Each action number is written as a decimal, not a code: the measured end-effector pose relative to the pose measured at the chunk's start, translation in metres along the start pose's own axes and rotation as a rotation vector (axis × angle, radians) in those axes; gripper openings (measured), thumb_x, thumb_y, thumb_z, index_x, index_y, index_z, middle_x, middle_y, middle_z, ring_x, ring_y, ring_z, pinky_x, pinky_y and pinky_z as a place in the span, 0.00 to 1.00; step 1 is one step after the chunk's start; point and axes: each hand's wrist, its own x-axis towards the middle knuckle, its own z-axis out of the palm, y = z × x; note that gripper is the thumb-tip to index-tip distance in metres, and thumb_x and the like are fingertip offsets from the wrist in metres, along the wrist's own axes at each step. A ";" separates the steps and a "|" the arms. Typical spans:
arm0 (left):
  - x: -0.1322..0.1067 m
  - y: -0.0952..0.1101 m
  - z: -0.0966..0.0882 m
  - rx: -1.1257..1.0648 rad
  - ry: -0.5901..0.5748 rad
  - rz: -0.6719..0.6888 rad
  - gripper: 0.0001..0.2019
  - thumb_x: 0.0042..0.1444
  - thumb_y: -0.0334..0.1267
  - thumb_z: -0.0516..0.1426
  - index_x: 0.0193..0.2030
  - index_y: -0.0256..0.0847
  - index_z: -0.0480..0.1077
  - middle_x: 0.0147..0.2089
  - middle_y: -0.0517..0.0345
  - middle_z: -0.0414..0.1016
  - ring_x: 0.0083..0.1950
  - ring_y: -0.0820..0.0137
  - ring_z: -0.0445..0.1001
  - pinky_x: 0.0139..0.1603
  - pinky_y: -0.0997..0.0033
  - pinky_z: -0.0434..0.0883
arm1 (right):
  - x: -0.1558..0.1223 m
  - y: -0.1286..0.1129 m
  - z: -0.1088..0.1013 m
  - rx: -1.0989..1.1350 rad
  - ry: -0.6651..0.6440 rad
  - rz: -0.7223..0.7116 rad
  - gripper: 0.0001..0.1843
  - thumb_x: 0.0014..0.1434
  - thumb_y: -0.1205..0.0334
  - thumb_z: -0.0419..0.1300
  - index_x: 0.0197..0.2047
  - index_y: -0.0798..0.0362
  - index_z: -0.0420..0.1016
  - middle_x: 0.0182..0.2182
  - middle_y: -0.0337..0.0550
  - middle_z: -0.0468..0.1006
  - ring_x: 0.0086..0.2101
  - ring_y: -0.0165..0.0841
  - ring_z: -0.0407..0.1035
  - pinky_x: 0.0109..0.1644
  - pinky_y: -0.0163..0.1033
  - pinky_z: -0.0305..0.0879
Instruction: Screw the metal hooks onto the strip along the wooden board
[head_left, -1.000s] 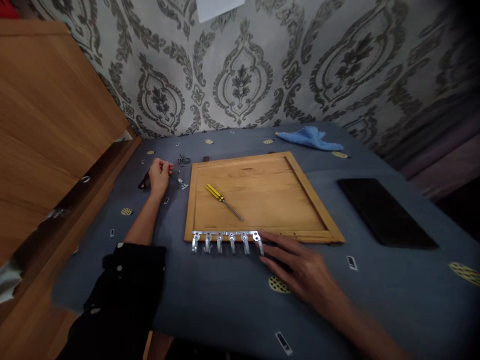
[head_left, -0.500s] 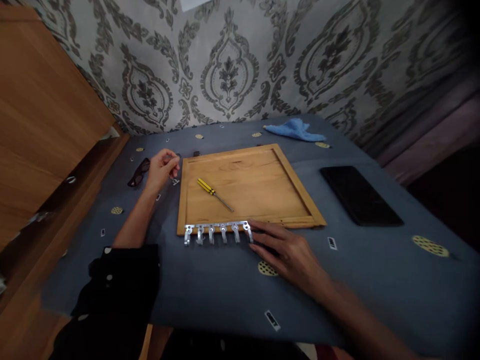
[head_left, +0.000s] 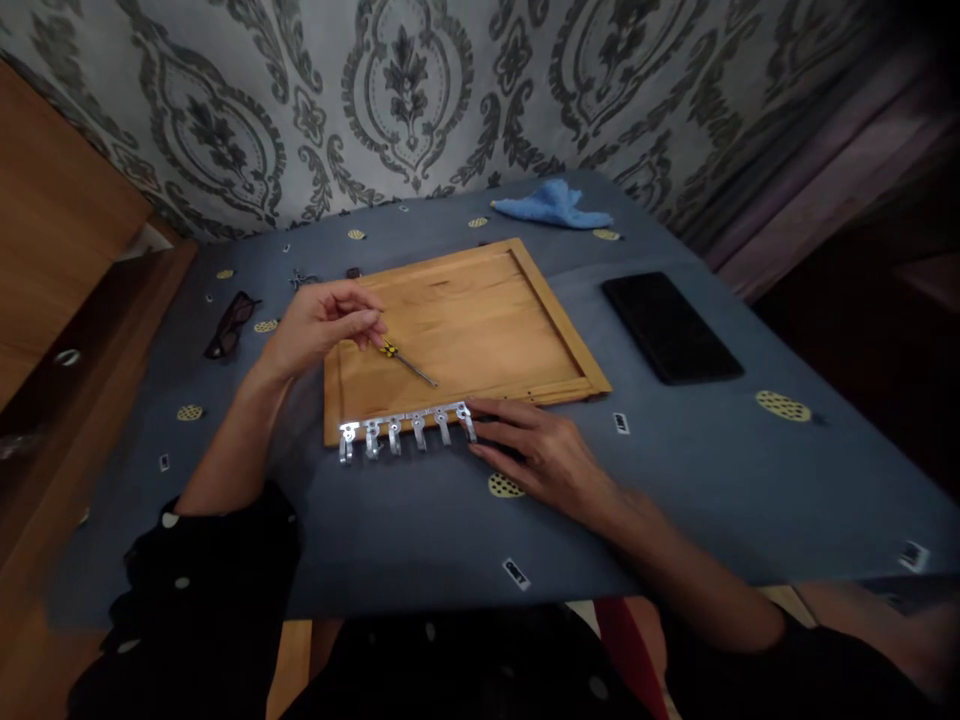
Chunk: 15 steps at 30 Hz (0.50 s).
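Observation:
A wooden board (head_left: 480,320) with a raised frame lies on the blue patterned tablecloth (head_left: 675,470). A metal hook rack (head_left: 405,428) with several hooks sits along the board's near edge. My right hand (head_left: 536,452) lies flat on the cloth, fingers stretched out, fingertips at the rack's right end. My left hand (head_left: 322,320) hovers over the board's left side with its fingers pinched together; what they hold is hidden. Just under those fingertips lies a yellow-handled screwdriver (head_left: 409,364), its handle partly covered.
A black phone (head_left: 667,325) lies right of the board, a blue cloth (head_left: 551,205) at the far edge by the wall. Dark glasses (head_left: 229,325) and small metal parts (head_left: 300,278) lie left of the board. A wooden cabinet (head_left: 52,230) stands at the left.
My left hand has lifted from the small parts at the left and moved right, over the board's edge to the screwdriver. My right hand has stayed at the rack's end. The view has shifted.

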 end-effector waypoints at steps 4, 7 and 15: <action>-0.007 0.011 0.020 0.021 -0.216 -0.044 0.15 0.53 0.45 0.68 0.36 0.35 0.75 0.31 0.53 0.82 0.30 0.71 0.81 0.29 0.77 0.75 | 0.000 -0.002 -0.001 0.003 0.001 0.004 0.11 0.69 0.61 0.59 0.48 0.52 0.83 0.54 0.50 0.81 0.49 0.38 0.80 0.51 0.46 0.80; -0.013 0.015 0.037 0.052 -0.325 -0.063 0.12 0.56 0.44 0.66 0.36 0.35 0.75 0.30 0.56 0.81 0.28 0.75 0.78 0.29 0.78 0.73 | 0.000 -0.004 -0.003 0.013 0.000 0.010 0.12 0.69 0.62 0.58 0.48 0.52 0.83 0.54 0.51 0.81 0.49 0.39 0.79 0.51 0.47 0.80; -0.024 0.018 0.067 0.174 -0.377 -0.022 0.06 0.58 0.36 0.62 0.35 0.36 0.78 0.31 0.58 0.77 0.30 0.76 0.73 0.31 0.78 0.70 | 0.004 -0.007 -0.006 0.008 0.004 -0.015 0.11 0.69 0.63 0.58 0.48 0.53 0.81 0.53 0.50 0.81 0.48 0.38 0.80 0.49 0.44 0.80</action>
